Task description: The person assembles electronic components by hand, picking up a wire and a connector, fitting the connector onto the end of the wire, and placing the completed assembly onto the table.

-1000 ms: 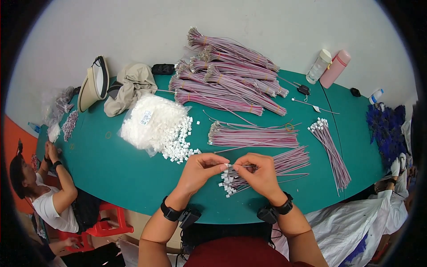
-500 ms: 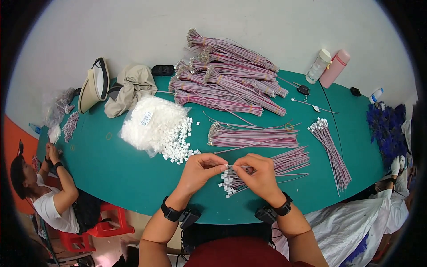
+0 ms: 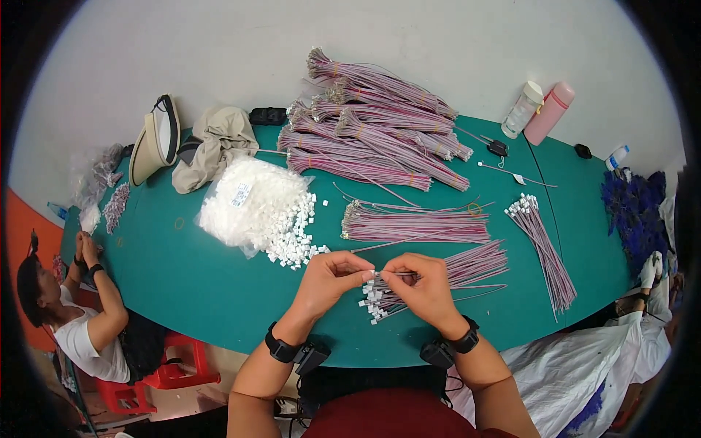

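My left hand (image 3: 328,281) pinches a small white connector housing (image 3: 372,274) between thumb and forefinger. Facing it, my right hand (image 3: 421,283) is closed on the end of a thin wire, its tip close against the housing; whether the tip sits inside is too small to tell. Beneath my hands lies a bundle of pink and grey wires (image 3: 478,264) with white housings (image 3: 375,305) on their left ends. Just beyond is a bundle of wires with bare terminals (image 3: 416,223). Loose white housings (image 3: 293,237) spill from a clear plastic bag (image 3: 244,201) at the left.
Tied wire bundles (image 3: 380,124) are heaped at the back. Another housed bundle (image 3: 544,255) lies at right. A clear bottle (image 3: 522,109), pink flask (image 3: 550,113), keys (image 3: 498,147) and sun visor (image 3: 155,142) stand or lie along the far edge. A co-worker (image 3: 80,314) sits at left.
My hands stay almost in place, with only a slight shift of the right fingers at the housing. At the far right, another person's white-gloved hand has moved slightly.
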Motion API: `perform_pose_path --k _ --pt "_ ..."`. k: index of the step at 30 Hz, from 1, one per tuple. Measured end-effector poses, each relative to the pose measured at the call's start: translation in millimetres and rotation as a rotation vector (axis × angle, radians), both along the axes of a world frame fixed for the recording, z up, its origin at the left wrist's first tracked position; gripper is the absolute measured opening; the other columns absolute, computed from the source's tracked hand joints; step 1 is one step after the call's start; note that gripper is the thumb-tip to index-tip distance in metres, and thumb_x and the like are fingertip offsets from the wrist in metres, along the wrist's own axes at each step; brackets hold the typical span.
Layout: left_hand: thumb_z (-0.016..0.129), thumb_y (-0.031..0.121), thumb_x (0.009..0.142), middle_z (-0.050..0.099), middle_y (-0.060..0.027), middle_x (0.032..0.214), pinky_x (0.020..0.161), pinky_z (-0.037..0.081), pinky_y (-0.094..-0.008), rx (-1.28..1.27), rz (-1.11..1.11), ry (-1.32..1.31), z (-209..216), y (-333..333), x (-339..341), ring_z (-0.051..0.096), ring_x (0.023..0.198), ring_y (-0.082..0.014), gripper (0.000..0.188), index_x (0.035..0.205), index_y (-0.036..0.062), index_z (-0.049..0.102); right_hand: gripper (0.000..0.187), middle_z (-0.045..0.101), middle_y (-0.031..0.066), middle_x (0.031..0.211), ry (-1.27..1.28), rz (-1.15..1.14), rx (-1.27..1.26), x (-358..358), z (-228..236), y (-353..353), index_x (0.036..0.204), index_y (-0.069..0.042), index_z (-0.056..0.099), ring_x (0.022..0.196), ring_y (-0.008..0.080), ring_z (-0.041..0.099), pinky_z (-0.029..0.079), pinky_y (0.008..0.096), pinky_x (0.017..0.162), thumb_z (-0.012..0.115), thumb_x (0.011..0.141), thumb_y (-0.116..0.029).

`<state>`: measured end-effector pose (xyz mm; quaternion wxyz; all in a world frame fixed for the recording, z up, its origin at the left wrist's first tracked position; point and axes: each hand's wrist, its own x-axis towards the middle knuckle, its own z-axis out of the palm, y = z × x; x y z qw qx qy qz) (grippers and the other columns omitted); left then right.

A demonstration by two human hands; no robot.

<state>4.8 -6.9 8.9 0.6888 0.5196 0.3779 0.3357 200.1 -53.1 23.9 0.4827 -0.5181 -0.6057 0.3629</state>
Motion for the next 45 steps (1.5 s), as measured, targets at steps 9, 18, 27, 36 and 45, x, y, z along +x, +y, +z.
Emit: perform_pose_path --k 9,18,27,36,45 --pt "0.072 0.002 0.085 0.072 -0.0056 0.090 0.072 0.051 -0.0230 -0.070 0.026 -0.071 -6 2 -2 0.065 0.081 -0.0097 0.014 0.098 -0.0003 0.071 0.007 0.060 0.0013 0.068 -0.094 0.041 0.093 0 3 -1 0.083 0.000 0.068 0.055 0.0062 0.046 0.035 0.0228 0.049 0.074 0.079 -0.002" --pt "0.072 0.002 0.085 0.071 -0.0051 0.090 0.072 0.050 -0.0232 -0.058 0.022 -0.080 -5 2 -2 0.064 0.081 -0.0096 0.013 0.098 0.0000 0.071 0.006 0.062 0.0004 0.070 -0.018 0.024 0.032 -2 2 0 0.083 0.000 0.068 0.057 0.0045 0.046 0.035 0.0222 0.050 0.073 0.080 -0.003" --pt "0.072 0.002 0.085 0.071 -0.0049 0.090 0.072 0.050 -0.0226 -0.077 -0.010 -0.104 -3 2 -2 0.064 0.081 -0.0095 0.014 0.099 -0.0007 0.071 0.005 0.065 -0.0006 0.077 0.229 0.102 -0.191 4 -8 0 0.088 0.002 0.068 0.067 0.0013 0.053 0.040 0.0177 0.056 0.071 0.086 -0.002" --pt "0.072 0.001 0.085 0.071 -0.0050 0.090 0.077 0.052 -0.0228 -0.038 0.002 -0.034 0 1 -2 0.065 0.083 -0.0096 0.014 0.099 -0.0014 0.071 0.005 0.064 -0.0005 0.073 0.046 0.057 -0.094 1 2 -2 0.085 0.001 0.068 0.063 0.0014 0.051 0.038 0.0179 0.053 0.072 0.083 -0.002" --pt "0.073 0.000 0.084 0.072 -0.0055 0.090 0.077 0.053 -0.0228 0.008 0.028 0.006 0 -2 0 0.066 0.084 -0.0098 0.013 0.096 -0.0017 0.072 0.006 0.062 -0.0001 0.072 0.026 0.067 -0.037 1 2 -1 0.083 0.001 0.067 0.057 0.0026 0.046 0.034 0.0205 0.049 0.072 0.082 -0.002"
